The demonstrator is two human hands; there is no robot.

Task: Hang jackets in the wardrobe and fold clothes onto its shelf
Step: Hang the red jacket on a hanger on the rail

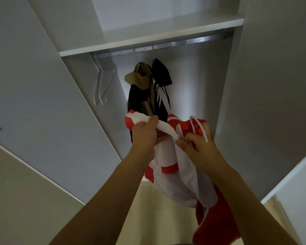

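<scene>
Home bedroom, built-in white wardrobe (166,32), metal rail (193,40), hung jackets (148,89), spare hangers (100,82)

L hand (145,134) | R hand (200,147) | both forearms bare, no sleeves/jewellery vis.

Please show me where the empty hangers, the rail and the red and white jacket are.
empty hangers (98,84): head view, on their wire arms.
rail (193,41): head view, on its bare metal stretch.
red and white jacket (182,175): head view, on its white panel.

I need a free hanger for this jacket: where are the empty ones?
In the head view, the empty white hangers hang at the left end of the metal rail, left of the tan jacket.
</scene>
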